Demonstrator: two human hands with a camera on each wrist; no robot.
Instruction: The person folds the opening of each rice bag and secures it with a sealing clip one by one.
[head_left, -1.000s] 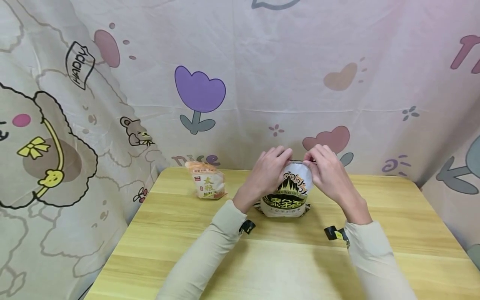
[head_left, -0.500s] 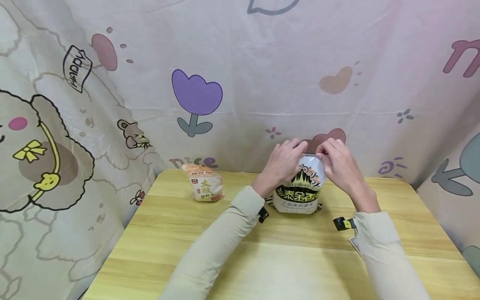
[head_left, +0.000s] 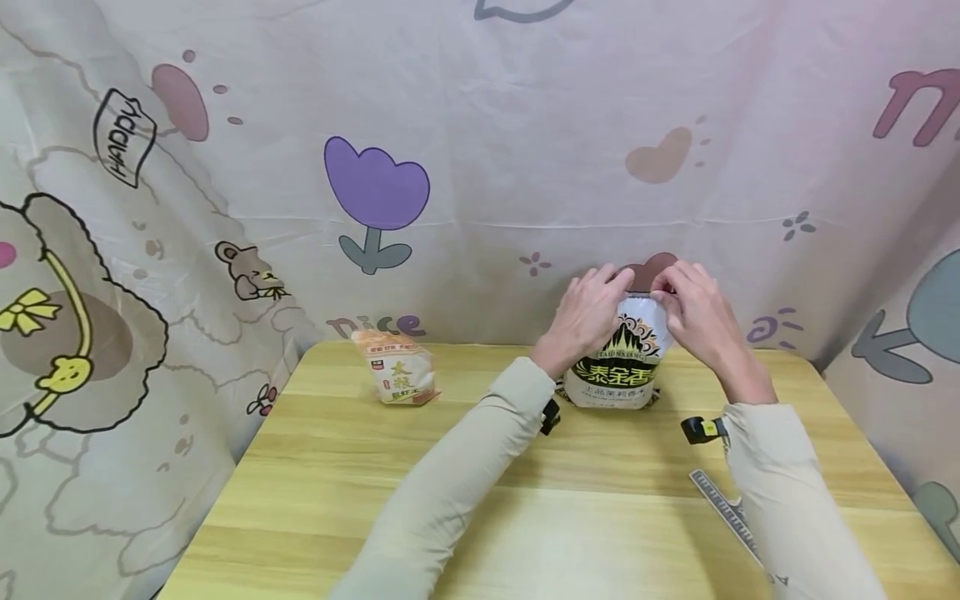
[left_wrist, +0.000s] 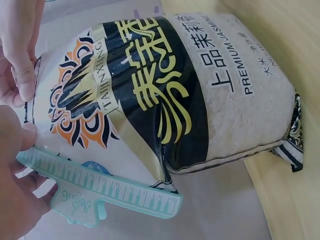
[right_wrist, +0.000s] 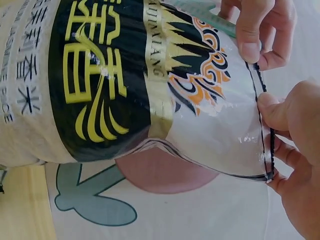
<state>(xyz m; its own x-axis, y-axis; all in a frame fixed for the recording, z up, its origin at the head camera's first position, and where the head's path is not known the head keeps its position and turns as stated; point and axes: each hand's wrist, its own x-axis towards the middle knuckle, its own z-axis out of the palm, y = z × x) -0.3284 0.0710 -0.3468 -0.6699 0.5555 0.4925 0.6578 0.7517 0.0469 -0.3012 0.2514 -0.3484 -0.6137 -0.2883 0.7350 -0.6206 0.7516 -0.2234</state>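
A white, black and gold bag of jasmine rice [head_left: 613,373] stands upright near the back of the table. My left hand [head_left: 588,310] pinches its top edge at the left corner. Against that hand's fingers lies a teal, ruler-marked bag clip [left_wrist: 120,192], running down the bag's side; the head view does not show it. My right hand [head_left: 701,315] pinches the top edge on the other side, thumb [right_wrist: 272,110] in front and fingers behind. The top edge is stretched straight between both hands. A grey ruler-like strip [head_left: 726,515] lies partly hidden under my right forearm.
To the left stands a smaller orange-and-white packet [head_left: 401,375] with its top crumpled. The wooden table [head_left: 330,483] ends at a printed cloth backdrop [head_left: 480,167] close behind both bags. Black wrist straps [head_left: 701,430] hang below my sleeves.
Both hands have moved right and slightly back with the rice bag, which keeps its top edge pinched. The grey strip has come into view beside my right forearm. The head view has shifted slightly.
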